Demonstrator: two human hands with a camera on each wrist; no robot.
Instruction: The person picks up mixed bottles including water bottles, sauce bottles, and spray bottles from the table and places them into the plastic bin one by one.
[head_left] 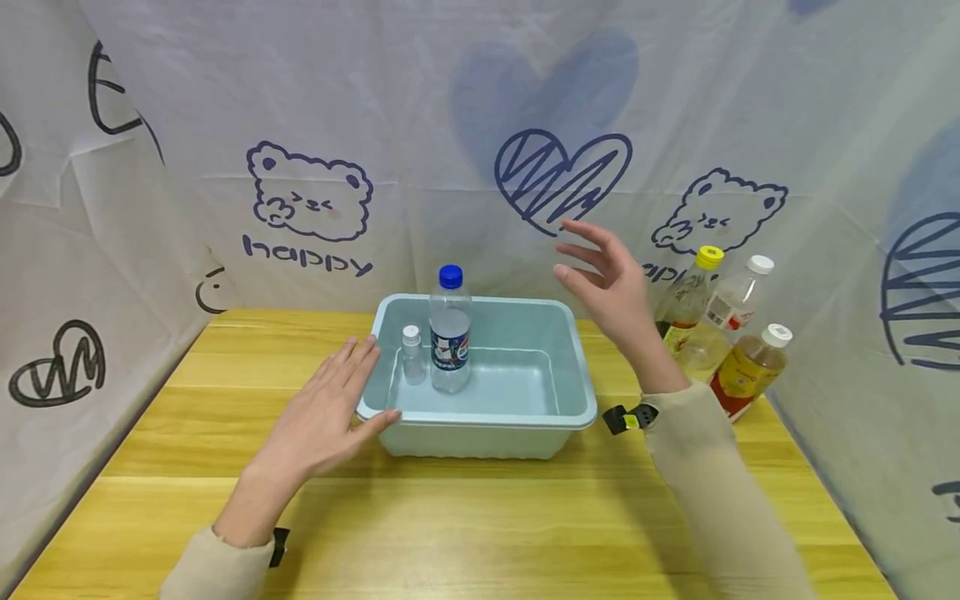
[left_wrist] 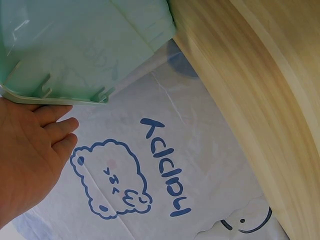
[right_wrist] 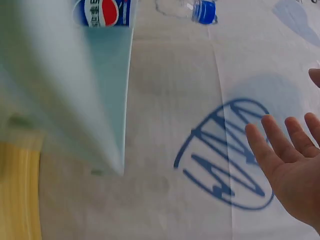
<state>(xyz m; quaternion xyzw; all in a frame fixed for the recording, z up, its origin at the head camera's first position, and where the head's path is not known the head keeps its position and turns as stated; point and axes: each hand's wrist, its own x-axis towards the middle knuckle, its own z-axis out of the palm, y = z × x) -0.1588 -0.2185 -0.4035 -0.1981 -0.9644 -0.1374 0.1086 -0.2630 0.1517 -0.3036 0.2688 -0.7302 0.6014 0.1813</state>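
Observation:
A light blue-green plastic basin [head_left: 480, 442] stands on the table, with a Pepsi bottle [head_left: 450, 350] with a blue cap and a small clear bottle [head_left: 413, 358] with a white cap upright in its left part. My left hand [head_left: 322, 417], fingers straight, rests against the basin's left rim, the thumb near its front corner. In the left wrist view its fingers lie along the basin's edge. Raised in the air beyond the basin's right side, my right hand [head_left: 611, 287] holds nothing, its fingers loosely bent and apart.
On the right of the wooden table [head_left: 480, 533] stand a yellow-capped bottle [head_left: 686, 304], a clear white-capped bottle [head_left: 738, 292] and a brown-tinted bottle [head_left: 753, 371] with a yellow and red label. A white cloth [head_left: 420, 100] with drawings hangs behind and at both sides.

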